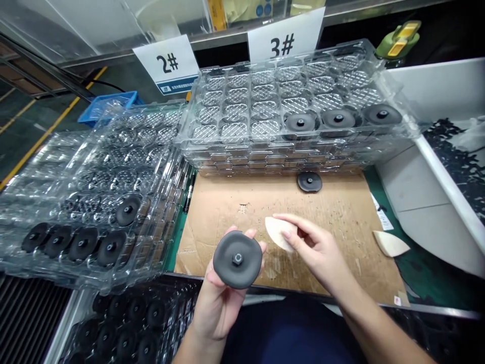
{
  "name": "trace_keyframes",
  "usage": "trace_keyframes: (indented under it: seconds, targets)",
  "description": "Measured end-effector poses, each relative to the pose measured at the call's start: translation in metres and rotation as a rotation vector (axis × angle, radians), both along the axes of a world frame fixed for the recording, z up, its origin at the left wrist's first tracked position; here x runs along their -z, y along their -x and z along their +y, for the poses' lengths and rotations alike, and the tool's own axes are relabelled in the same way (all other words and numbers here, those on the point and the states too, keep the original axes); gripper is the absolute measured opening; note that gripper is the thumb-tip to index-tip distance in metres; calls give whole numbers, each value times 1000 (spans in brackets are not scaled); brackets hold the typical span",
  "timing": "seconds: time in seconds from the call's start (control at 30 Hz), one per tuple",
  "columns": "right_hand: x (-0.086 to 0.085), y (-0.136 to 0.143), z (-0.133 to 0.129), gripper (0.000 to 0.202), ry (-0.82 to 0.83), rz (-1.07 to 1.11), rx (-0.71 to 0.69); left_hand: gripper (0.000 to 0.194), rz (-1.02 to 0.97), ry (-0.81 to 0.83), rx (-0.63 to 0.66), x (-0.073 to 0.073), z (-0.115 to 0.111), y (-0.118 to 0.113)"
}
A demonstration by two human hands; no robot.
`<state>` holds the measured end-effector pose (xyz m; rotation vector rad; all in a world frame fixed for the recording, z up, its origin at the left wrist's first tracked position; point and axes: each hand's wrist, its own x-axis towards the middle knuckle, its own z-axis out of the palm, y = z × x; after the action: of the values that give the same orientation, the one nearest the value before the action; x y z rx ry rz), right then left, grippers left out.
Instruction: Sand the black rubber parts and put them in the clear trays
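A person's two bare hands work above a cardboard sheet (223, 207). The left hand (223, 308) grasps a round black disc (227, 253) by its edges from below, its slightly dished face and small central hub turned up toward the viewer. Just to the right of that grip, the right hand (322, 250) pinches a pale, leaf-shaped pad (278, 233) between thumb and fingers; a narrow gap separates pad and disc.

Beyond the right hand, a loose black disc (309, 187) lies on the cardboard near a stack of clear plastic trays (265, 129). The top tray holds three black discs at the right end of its nearest row. Well to the right of the grip rests a second pale pad (390, 243). To the left of the left hand, another clear tray stack (89, 156) carries five discs. Beyond both hands hang paper signs reading "2#" (166, 63) and "3#" (284, 43).
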<state>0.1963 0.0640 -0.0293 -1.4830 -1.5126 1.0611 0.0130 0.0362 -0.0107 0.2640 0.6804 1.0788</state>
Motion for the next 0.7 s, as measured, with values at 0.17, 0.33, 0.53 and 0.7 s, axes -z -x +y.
trace_keyframes:
  seconds: [0.17, 0.33, 0.53, 0.7]
  targets:
    - [40, -4, -20, 27, 7, -220, -209, 49, -38, -1, -5, 0, 3, -1]
    - [14, -11, -12, 24, -3, -236, -154, 49, 9, 11, -22, -1, 2, -5]
    - [-60, 10, -6, 33, -444, -152, -252, 43, 90, -8, -65, 3, -1, -14]
    - [-54, 20, 6, 26, -271, -310, -409, 48, 228, 5, -161, 11, -2, -9]
